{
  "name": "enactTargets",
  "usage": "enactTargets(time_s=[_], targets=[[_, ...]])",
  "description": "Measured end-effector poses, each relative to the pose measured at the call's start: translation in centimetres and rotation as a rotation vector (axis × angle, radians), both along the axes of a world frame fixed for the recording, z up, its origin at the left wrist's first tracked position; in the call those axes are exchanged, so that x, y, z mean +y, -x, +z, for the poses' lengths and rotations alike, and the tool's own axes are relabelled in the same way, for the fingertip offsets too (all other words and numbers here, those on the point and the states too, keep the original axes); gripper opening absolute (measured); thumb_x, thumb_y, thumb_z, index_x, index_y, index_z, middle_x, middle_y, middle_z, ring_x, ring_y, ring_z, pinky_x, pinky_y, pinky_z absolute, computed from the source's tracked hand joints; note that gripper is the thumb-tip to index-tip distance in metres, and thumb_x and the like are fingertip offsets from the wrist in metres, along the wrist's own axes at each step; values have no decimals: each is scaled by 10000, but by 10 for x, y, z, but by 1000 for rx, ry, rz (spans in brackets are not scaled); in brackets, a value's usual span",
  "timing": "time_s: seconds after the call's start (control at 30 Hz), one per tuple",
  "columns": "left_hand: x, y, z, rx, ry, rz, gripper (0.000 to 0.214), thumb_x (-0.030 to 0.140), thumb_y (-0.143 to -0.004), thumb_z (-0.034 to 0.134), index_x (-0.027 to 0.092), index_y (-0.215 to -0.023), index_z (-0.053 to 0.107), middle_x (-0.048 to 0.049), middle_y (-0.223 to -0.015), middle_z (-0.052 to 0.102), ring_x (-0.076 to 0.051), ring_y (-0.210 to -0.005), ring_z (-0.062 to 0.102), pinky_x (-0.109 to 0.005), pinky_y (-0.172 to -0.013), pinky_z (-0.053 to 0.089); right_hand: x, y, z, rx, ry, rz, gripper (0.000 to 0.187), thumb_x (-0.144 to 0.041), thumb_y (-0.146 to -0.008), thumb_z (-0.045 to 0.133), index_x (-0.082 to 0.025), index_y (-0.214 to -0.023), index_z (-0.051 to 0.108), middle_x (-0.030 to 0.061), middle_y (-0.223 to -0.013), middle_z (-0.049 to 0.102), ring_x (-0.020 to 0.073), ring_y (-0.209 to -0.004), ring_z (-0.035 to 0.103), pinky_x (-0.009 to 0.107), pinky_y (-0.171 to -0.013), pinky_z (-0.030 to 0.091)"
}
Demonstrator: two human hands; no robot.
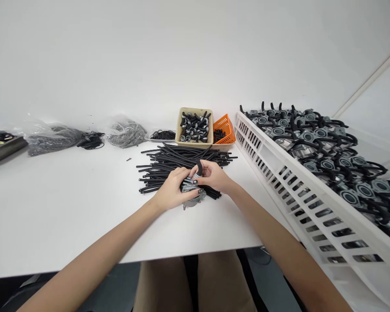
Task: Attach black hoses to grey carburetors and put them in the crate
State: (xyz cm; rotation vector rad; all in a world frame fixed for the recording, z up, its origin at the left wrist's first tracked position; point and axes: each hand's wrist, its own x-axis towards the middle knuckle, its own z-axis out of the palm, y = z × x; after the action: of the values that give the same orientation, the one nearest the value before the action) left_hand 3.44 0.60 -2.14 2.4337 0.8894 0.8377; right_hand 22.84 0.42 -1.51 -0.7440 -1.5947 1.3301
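A grey metal carburetor-like part (192,200) rests low over the white table, just in front of a pile of black rubber hoses (162,162). Wrapped round its left side is my left hand (173,188), thumb across the front. From the top of the part rises a short bent black tube fitting (199,168) with a silvery base. The fingers of my right hand (212,177) close on that fitting from the right. My fingers hide much of the joint between fitting and metal part.
A big white slatted crate (266,141) on the right holds many similar metal parts with hoses. At the back stand a beige bin (179,141) of black-and-silver fittings, an orange basket (229,125), a tray of black rings (162,135) and plastic bags (55,138) of small parts.
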Motion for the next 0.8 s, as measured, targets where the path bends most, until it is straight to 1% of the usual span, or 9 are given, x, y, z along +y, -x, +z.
enactTargets(time_s=[0.1, 0.2, 0.27, 0.33, 0.43, 0.57, 0.63, 0.73, 0.8], targets=[[0, -1, 0, -4, 0, 12, 362, 487, -818, 623, 190, -1024, 624, -52, -905, 601, -241, -897, 529, -374, -841, 440, -1, -1, 1, 20, -1, 10, 390, -420, -637, 856, -178, -843, 630, 27, -873, 670, 146, -798, 602, 286, -755, 524], [0, -1, 0, -15, -15, 7, 411, 495, -823, 619, 181, -1089, 619, -60, -928, 605, -247, -917, 534, -381, -865, 435, -3, -9, 4, 37, 47, 147, 386, -432, -746, 780, -166, -997, 655, 59, -991, 681, 164, -918, 632, 308, -869, 512], [0, 0, -1, -16, -14, 2, 439, 494, -827, 618, 175, -1129, 611, -63, -940, 608, -245, -920, 536, -383, -872, 433, -4, -12, 6, 21, 69, 194, 383, -433, -774, 756, -157, -1024, 666, 71, -1025, 685, 172, -942, 640, 321, -897, 505], [0, 0, -1, -8, -8, -2, 449, 492, -827, 620, 177, -1147, 605, -61, -936, 610, -238, -908, 534, -381, -866, 436, -3, -13, 5, 5, 71, 154, 374, -423, -742, 787, -155, -979, 676, 70, -1002, 694, 177, -932, 642, 325, -883, 512], [0, 1, -1, -1, -3, 6, 404, 495, -818, 622, 181, -1073, 625, -56, -914, 607, -237, -891, 532, -378, -848, 444, -3, -11, 4, 14, 52, 108, 393, -406, -698, 826, -163, -969, 681, 71, -1005, 702, 183, -954, 639, 323, -876, 519], [-1, 0, 0, -15, -6, 21, 414, 491, -814, 625, 187, -1095, 626, -55, -921, 606, -246, -918, 540, -383, -859, 443, -3, -12, 4, -2, 71, 210, 429, -416, -756, 779, -168, -1091, 678, 86, -1073, 696, 190, -999, 641, 342, -918, 505], [-1, -1, 1, -18, -1, 18, 422, 491, -812, 630, 190, -1108, 624, -52, -920, 608, -246, -924, 544, -375, -856, 443, -3, -12, 4, -5, 74, 187, 406, -417, -737, 794, -168, -1041, 693, 79, -1031, 702, 191, -977, 644, 346, -906, 506], [-1, -1, 1, -6, 3, 11, 365, 499, -816, 623, 185, -1003, 633, -50, -891, 604, -241, -896, 542, -366, -824, 446, -3, -10, 4, 24, 38, 106, 369, -402, -664, 850, -172, -907, 695, 62, -972, 706, 187, -949, 638, 336, -894, 501], [-1, 0, 1, -7, 1, 12, 371, 505, -818, 618, 182, -1000, 626, -54, -898, 604, -242, -899, 540, -372, -830, 443, -3, -9, 4, 53, 41, 128, 366, -421, -689, 830, -174, -921, 692, 62, -987, 704, 181, -958, 635, 333, -910, 491]])
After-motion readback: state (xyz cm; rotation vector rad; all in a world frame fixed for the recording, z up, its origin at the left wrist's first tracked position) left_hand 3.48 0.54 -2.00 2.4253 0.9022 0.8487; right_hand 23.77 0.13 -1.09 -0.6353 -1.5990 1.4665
